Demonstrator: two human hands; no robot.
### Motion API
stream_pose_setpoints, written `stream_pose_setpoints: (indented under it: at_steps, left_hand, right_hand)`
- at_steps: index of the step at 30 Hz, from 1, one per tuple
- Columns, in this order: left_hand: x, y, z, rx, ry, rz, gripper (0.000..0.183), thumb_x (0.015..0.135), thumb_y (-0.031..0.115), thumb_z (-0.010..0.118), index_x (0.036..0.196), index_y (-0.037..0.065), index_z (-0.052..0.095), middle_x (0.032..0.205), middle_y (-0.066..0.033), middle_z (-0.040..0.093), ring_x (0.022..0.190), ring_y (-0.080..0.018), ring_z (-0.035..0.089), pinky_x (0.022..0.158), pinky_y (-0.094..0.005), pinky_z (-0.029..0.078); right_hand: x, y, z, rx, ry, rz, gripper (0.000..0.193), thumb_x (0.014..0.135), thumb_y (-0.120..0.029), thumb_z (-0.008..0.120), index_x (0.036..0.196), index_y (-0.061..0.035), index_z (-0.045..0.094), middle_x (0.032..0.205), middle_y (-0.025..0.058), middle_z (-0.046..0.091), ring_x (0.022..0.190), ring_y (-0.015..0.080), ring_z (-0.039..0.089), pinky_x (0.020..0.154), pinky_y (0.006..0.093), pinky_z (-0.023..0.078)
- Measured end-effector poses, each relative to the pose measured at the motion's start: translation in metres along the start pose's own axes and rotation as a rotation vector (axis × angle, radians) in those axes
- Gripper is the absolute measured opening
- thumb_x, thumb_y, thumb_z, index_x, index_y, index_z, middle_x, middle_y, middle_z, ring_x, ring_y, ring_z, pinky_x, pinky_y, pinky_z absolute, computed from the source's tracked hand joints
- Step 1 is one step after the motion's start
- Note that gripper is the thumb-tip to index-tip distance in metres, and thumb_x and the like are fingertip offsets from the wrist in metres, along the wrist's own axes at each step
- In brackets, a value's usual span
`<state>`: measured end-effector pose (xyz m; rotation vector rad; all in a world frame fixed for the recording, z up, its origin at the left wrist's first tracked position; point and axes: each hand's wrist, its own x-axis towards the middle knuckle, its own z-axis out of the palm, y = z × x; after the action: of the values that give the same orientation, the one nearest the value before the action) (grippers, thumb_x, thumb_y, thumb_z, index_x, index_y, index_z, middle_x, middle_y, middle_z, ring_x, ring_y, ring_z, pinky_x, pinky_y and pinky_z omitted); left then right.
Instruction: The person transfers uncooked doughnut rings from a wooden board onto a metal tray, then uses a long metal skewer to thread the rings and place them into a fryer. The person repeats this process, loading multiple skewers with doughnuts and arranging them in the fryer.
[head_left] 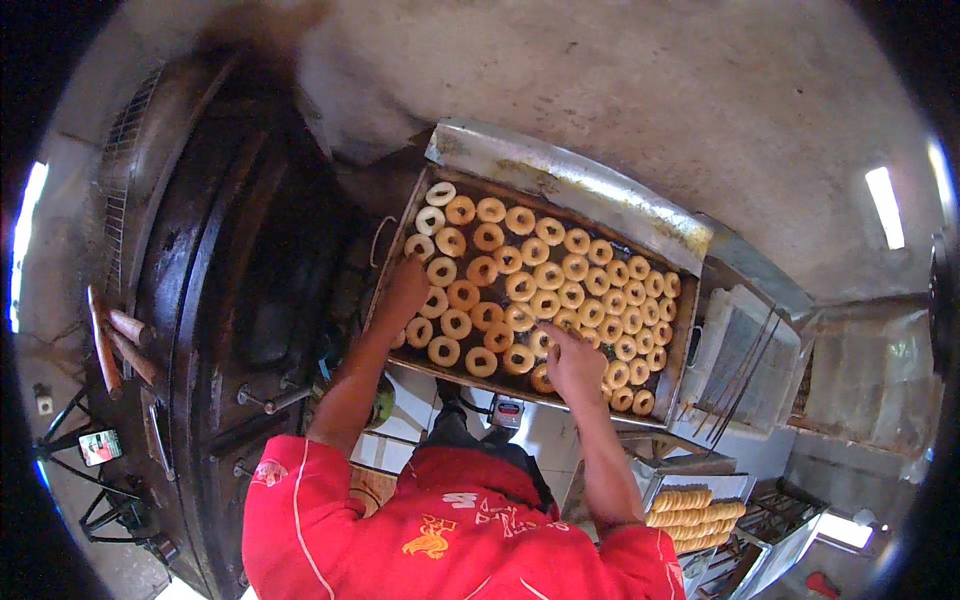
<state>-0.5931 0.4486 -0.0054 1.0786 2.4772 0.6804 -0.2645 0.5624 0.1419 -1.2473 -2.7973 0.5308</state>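
Note:
A wide rectangular metal frying pan [690, 330] lies in front of me, with rows of ring doughnuts [548, 275] in dark oil. Most rings are golden; those along the left side, such as one pale doughnut [441, 195], are much lighter. Over the left edge reaches my left hand [403, 288], its fingers bunched close to a pale ring and partly hidden. My right hand [576, 368] hangs above the near middle rows. Its fingers are curled, with a thin tip pointing up-left at the rings; whether that is a finger or a slim stick, I cannot tell.
A big dark metal oven [235, 300] stands at the left, wooden handles [125, 345] on its side. Right of the pan are a wire-mesh rack [735, 350] and long thin rods [745, 375]. A tray [745, 487] holds stacked doughnuts at lower right. A phone [99, 447] sits on a stand.

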Motion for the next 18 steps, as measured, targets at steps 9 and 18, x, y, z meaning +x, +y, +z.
stream_pose_setpoints:
  at_steps: [9,18]
  left_hand:
    - [-0.060,-0.006,0.001,0.105,-0.086,-0.100,0.026,0.096,0.008,0.061,0.118,-0.005,0.060,0.114,-0.0288,0.069,0.106,-0.0459,0.068,0.090,-0.0549,0.055]
    - [-0.124,-0.006,-0.015,0.082,-0.072,-0.170,0.025,0.098,0.012,0.059,0.118,-0.003,0.060,0.114,-0.0307,0.069,0.107,-0.0492,0.067,0.089,-0.0568,0.054]
  right_hand:
    - [-0.048,0.014,0.008,-0.020,-0.009,-0.042,0.036,0.089,-0.015,0.068,0.122,-0.0249,0.075,0.105,0.0123,0.076,0.085,0.0337,0.075,0.071,0.0473,0.062]
    - [-0.083,0.017,-0.004,-0.016,-0.055,0.002,0.039,0.088,-0.013,0.066,0.124,-0.0257,0.075,0.112,0.0138,0.076,0.093,0.0345,0.074,0.079,0.0482,0.061]
